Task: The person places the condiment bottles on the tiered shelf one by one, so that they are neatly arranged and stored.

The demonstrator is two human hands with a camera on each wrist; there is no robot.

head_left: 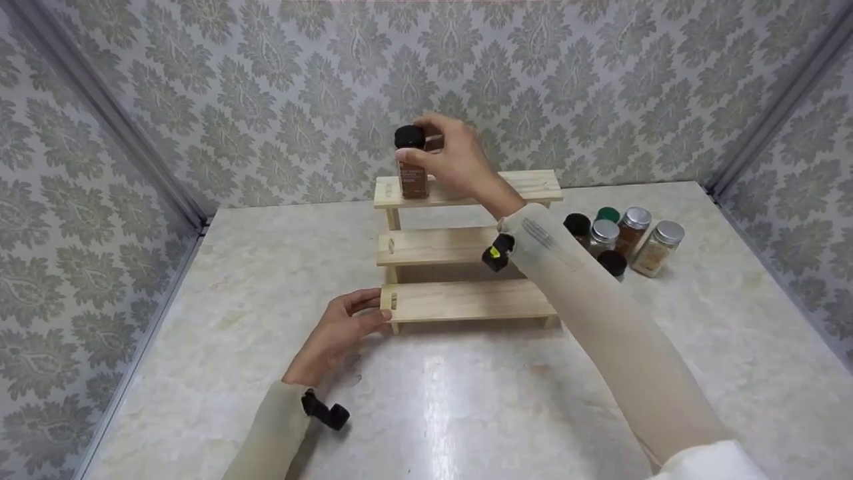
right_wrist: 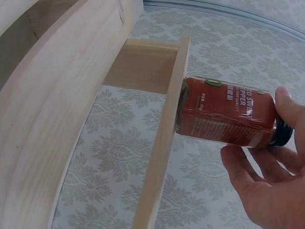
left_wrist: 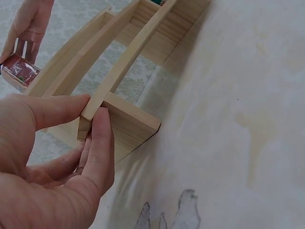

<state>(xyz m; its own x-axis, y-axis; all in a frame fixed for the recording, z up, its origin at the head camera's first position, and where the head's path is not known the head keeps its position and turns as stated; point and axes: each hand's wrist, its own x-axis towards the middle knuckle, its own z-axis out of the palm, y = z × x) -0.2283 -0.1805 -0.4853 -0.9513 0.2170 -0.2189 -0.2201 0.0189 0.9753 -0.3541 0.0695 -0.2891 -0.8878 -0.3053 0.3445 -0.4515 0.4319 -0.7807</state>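
Note:
A spice jar of red sweet pepper (head_left: 414, 180) with a black lid stands upright at the left end of the top tier of a wooden three-tier rack (head_left: 466, 300). My right hand (head_left: 460, 157) pinches this jar near its lid, between thumb and fingers. In the right wrist view, the jar's red label (right_wrist: 228, 112) shows and its base meets the top board (right_wrist: 167, 124). Down at the lowest tier, my left hand (head_left: 346, 320) grips the board's left end. The left wrist view shows its thumb and fingers (left_wrist: 100, 143) on both sides of that wooden corner.
Several spice jars stand on the marbled table right of the rack, among them a silver-lidded jar (head_left: 658, 250), a green-lidded jar (head_left: 607, 215) and a black-lidded jar (head_left: 577, 225). My right forearm partly covers this group. Patterned wall panels (head_left: 300, 100) enclose the back and sides.

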